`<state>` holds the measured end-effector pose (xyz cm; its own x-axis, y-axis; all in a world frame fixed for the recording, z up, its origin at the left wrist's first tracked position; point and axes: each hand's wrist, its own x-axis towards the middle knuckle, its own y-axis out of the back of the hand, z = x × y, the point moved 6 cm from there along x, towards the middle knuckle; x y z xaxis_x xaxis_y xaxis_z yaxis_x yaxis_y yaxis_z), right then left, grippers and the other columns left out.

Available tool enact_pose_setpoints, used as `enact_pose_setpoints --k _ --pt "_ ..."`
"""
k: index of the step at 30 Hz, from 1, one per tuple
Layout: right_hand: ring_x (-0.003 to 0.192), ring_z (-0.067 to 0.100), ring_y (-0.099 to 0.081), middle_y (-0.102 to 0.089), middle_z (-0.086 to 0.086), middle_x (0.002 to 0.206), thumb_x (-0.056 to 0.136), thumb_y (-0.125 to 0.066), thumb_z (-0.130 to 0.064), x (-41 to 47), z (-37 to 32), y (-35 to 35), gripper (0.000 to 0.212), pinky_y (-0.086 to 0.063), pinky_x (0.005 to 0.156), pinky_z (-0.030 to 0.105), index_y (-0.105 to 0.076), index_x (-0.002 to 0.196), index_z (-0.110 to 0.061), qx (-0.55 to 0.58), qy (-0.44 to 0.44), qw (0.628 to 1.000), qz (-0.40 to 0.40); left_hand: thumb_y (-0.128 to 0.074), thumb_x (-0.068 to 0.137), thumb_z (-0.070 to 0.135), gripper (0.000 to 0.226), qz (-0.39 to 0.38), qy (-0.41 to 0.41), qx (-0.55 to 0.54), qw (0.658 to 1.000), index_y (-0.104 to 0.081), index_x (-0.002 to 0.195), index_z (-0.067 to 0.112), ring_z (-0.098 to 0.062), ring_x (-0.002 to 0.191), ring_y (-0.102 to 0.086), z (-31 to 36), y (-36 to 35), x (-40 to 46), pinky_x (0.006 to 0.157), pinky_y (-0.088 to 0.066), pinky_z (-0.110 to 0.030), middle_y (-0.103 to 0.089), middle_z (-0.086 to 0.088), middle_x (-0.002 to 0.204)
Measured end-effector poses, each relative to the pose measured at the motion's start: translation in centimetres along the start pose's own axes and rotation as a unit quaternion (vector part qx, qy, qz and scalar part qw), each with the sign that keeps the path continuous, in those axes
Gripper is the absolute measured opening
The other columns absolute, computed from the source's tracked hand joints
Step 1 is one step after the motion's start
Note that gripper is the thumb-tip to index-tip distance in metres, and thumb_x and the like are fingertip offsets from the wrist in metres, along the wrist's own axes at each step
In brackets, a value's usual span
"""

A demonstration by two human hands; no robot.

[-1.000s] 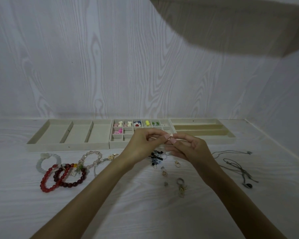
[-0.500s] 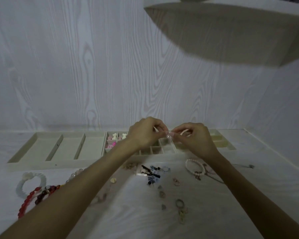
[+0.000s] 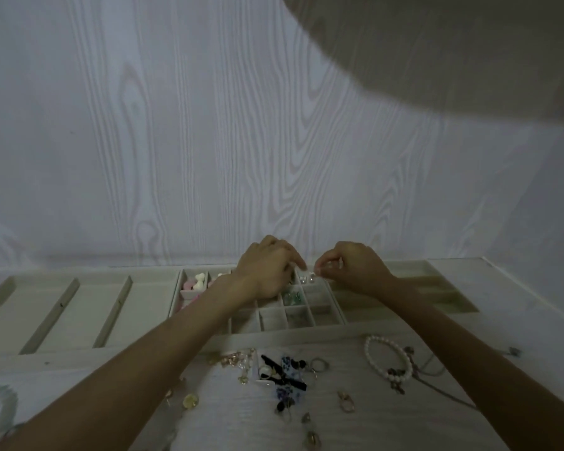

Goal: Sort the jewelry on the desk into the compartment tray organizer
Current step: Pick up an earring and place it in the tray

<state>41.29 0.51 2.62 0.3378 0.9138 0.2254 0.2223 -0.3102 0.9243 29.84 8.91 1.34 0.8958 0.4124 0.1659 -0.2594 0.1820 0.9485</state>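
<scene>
The left hand (image 3: 267, 271) hovers over the middle of the tray (image 3: 306, 335), its fingers curled and the forefinger tip reaching right toward the small cells; whether its grip has anything in it I cannot tell, since the fingertips are turned away from the camera. Just right of it, two small pale earrings (image 3: 307, 278) sit at a top-row cell of the small-cell grid, between the two hands. They look like clear or pearly studs, too small to make out further. The right hand (image 3: 352, 270) is the nearer one: its grip is a thumb-and-forefinger pinch whose tips lie right beside the earrings, on their right and level with them, apparently on the right-hand stud. The coming move probably turns on that tiny gap: lower straight down into the cell beneath, then let go. Loose jewelry (image 3: 284, 374) waits on the tabletop (image 3: 345, 428) in front of the tray.
</scene>
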Motion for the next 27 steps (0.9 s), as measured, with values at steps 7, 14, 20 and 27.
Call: enact_pose_setpoints --k 7,14,20,27 --pt "0.072 0.006 -0.042 -0.037 -0.016 0.062 0.087 -0.060 -0.033 1.2 -0.7 -1.0 0.014 -0.027 0.077 0.028 -0.074 0.087 -0.031 -0.114 0.020 0.993 -0.032 -0.043 0.093 0.016 0.040 -0.025 -0.018 0.033 0.999 -0.058 0.126 0.032 -0.017 0.131 -0.028 0.0 -1.1 0.6 0.101 -0.028 -0.034 -0.044 0.007 0.142" --pt "0.094 0.017 -0.058 -0.068 -0.004 0.099 0.088 -0.057 -0.030 1.7 -2.0 -1.4 0.016 -0.025 0.078 0.029 -0.073 0.091 -0.028 -0.194 0.031 0.980 -0.021 -0.043 0.093 0.016 0.038 -0.016 -0.005 0.019 1.000 -0.060 0.124 0.029 -0.019 0.130 -0.030 0.0 -0.7 0.5 0.101 -0.030 -0.034 -0.046 0.006 0.141" --pt "0.092 0.020 -0.059 -0.067 0.001 0.100 0.091 -0.052 -0.024 1.8 -2.7 -1.6 0.019 -0.033 0.086 0.031 -0.068 0.097 -0.017 -0.261 0.031 0.964 -0.020 -0.046 0.091 0.015 0.041 -0.029 -0.002 0.032 0.999 -0.057 0.127 0.029 -0.019 0.129 -0.030 -0.2 -0.7 0.1 0.102 -0.031 -0.034 -0.044 0.007 0.142" --pt "0.103 0.018 -0.055 -0.064 -0.002 0.109 0.091 -0.056 -0.022 1.6 -2.9 -0.2 0.019 -0.032 0.089 0.032 -0.069 0.104 -0.025 -0.239 0.037 0.969 -0.047 -0.044 0.093 0.018 0.040 -0.041 -0.014 0.044 0.998 -0.056 0.129 0.032 -0.019 0.129 -0.030 -0.3 -0.6 0.0 0.102 -0.031 -0.035 -0.043 0.008 0.143"
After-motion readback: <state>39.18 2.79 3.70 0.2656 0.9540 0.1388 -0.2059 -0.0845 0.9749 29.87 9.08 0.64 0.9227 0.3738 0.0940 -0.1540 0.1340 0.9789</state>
